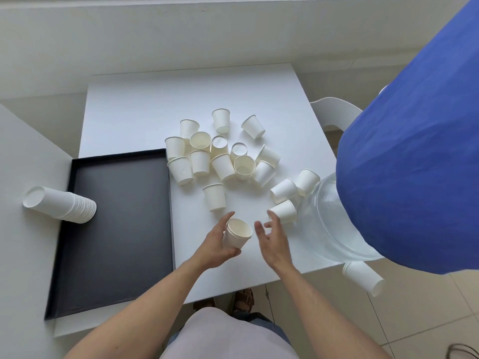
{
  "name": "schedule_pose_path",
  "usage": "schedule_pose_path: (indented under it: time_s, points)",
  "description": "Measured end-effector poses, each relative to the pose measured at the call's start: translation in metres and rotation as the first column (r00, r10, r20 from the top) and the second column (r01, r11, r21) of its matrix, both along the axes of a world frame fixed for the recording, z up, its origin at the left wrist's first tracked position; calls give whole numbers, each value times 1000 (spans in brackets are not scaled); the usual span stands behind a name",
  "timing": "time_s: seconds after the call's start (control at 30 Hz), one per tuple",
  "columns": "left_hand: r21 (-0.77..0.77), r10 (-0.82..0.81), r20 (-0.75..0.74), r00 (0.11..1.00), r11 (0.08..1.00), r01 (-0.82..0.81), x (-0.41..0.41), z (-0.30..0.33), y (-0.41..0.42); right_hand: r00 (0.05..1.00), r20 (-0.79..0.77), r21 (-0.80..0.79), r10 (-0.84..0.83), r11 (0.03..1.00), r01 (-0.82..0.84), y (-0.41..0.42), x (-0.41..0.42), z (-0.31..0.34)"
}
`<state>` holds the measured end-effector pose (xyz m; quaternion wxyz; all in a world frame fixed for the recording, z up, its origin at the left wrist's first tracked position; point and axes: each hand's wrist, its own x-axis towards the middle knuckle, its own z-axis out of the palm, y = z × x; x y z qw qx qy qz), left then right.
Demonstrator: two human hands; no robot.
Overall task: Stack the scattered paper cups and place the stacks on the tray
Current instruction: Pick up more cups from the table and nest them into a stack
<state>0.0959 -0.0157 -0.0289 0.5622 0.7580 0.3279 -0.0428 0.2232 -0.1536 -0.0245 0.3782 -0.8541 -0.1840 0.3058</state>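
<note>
Several white paper cups (223, 167) lie scattered on their sides and upright across the middle of the white table (155, 112). My left hand (215, 244) grips a small stack of cups (237, 233), its mouth facing up and away. My right hand (273, 237) hovers just to the right of that stack with fingers spread, its fingertips close to a cup lying on its side (283, 212). A black tray (116, 224) lies on the left with nothing inside it. A long stack of cups (59, 204) lies on its side across the tray's left rim.
A clear plastic bowl (331, 229) sits at the table's right edge, partly under a person's blue garment (414, 164). One cup (364, 278) appears beyond the table's right edge near the floor. A white chair (334, 112) stands behind the right side.
</note>
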Motion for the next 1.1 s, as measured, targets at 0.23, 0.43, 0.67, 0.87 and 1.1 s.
schedule_pose_path:
  time_s: [0.23, 0.43, 0.67, 0.87, 1.1]
  points:
    - [27, -6, -9, 1000, 1000, 6, -8, 1, 2, 975, 79, -278, -208, 935, 222, 4, 51, -5]
    - [37, -11, -42, 999, 999, 12, -11, -1, 5, 928, -57, -247, -368, 906, 344, 9, 61, -7]
    - [50, 5, -67, 998, 999, -1, -13, -6, 8, 949, -61, -50, -308, 951, 305, 0, 33, -12]
    - [32, 35, -92, 995, 999, -32, -8, -11, 8, 993, -74, 135, -93, 986, 102, 13, 8, 3]
    - [12, 107, -78, 991, 994, -106, -9, -12, 14, 980, 69, 97, 185, 977, -191, 28, 2, 9]
